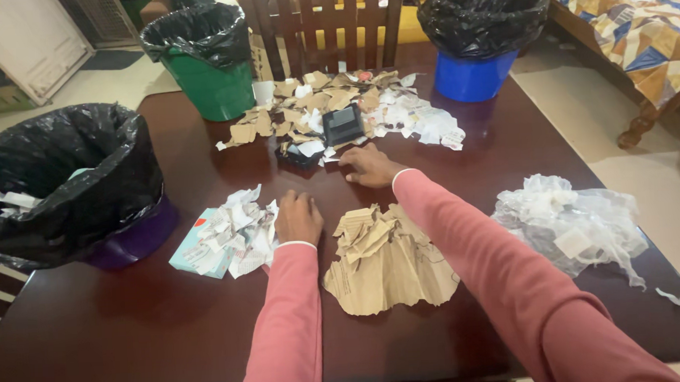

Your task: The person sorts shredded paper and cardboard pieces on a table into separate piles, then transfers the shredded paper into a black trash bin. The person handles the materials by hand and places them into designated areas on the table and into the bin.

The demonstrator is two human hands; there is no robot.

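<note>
left hand (pixel 298 218) fisted on table (pixel 132 330), between white scraps (pixel 235 230) and brown pile (pixel 385 258) | right hand (pixel 369 167) flat, just before mixed heap (pixel 336 111) | plastic wrap (pixel 571 223) right of brown pile

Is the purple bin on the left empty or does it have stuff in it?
Not empty. The purple bin has a black liner, and white paper scraps show inside. How full it is cannot be told.

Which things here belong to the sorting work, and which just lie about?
In use: left hand by the white paper scraps; right hand at the mixed pile; brown paper heap; plastic wrap heap; purple bin; green bin; blue bin.

Lying about: chair; bed.
</note>
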